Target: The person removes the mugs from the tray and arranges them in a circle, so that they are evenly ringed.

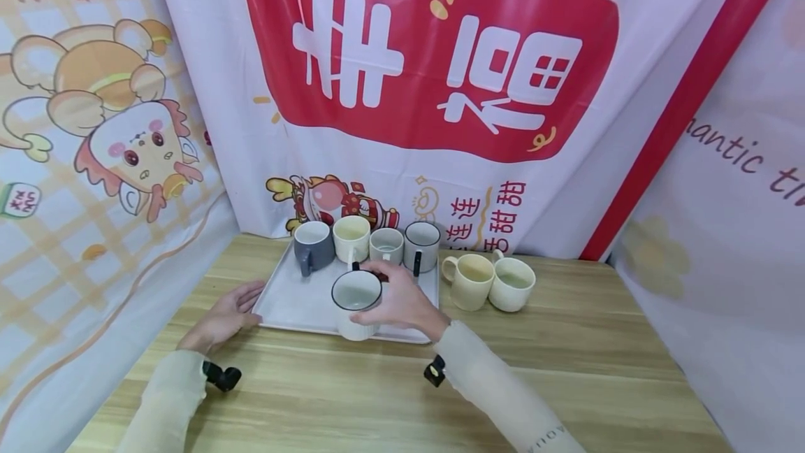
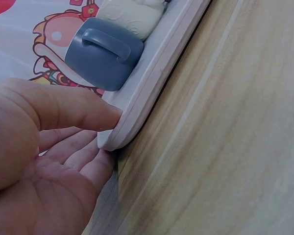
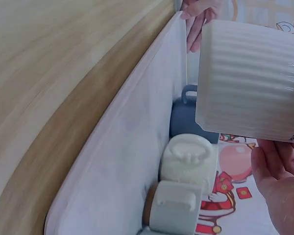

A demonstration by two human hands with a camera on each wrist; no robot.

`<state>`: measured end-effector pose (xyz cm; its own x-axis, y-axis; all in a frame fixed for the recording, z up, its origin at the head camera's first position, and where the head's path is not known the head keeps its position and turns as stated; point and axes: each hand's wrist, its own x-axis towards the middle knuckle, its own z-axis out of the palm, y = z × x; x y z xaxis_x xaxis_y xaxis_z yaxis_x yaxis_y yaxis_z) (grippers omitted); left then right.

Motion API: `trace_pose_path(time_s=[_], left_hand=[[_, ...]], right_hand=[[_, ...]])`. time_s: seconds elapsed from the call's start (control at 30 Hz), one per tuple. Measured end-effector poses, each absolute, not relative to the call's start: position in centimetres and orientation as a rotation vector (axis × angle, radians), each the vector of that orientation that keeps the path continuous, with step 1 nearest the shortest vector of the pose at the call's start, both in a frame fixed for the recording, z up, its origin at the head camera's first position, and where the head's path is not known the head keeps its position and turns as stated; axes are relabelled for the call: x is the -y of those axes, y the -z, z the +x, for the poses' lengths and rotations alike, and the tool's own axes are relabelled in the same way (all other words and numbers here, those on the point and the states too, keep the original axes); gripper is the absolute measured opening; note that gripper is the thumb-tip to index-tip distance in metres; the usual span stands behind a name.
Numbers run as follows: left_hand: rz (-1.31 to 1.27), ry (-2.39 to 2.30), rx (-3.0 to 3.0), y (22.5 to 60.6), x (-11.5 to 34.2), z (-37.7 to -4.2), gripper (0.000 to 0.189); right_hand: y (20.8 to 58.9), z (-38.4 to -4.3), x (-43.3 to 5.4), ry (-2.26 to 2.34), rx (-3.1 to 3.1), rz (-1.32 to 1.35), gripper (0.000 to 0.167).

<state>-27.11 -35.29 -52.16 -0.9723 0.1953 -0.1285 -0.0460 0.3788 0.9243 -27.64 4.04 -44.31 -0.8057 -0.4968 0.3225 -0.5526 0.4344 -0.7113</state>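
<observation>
**White mug (image 1: 348, 314) held above the tray's (image 1: 292, 299) near edge**

At the bottom of the head view, two pale sleeves (image 1: 170, 397) reach over a wooden table (image 1: 352, 397). Near the centre, the right hand (image 1: 405, 303) grips the mug round its body, thumb on the near side, the mug's mouth facing up. The right wrist view suggests it is raised off the tray. Left of centre, the left hand (image 1: 226, 314) touches the tray's near left corner; its fingers lie fairly straight, with the thumb against the rim.

The step in hand looks like setting the mug down on the tray. The next move would call for a level lowering just inside the near edge, clear of the row behind, with the tray kept steady.

Farther up, along the tray's back, stand a blue-grey mug (image 1: 316, 259), a cream mug (image 1: 347, 233), a small pale mug (image 1: 381, 250) and a dark-rimmed grey mug (image 1: 426, 257). Right of the tray, a beige mug (image 1: 472, 289) and a rounded pale mug (image 1: 511, 293) stand on the table. Behind everything hangs a printed curtain (image 1: 553, 208).
</observation>
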Motion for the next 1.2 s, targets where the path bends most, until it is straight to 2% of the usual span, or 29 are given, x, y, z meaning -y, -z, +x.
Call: trace_pose_path(time_s=[0.6,1.2], left_hand=[[0.135,-1.616,-2.436,52.2,35.4,-27.3,0.086],[0.143,-1.592,-2.451,52.2,35.1,-27.2,0.086]], right_hand=[[43.1,-23.4,-16.6,-1.37,2.554,0.916,0.079],[44.9,-20.1,-30.9,-1.232,2.506,0.588,0.076]])
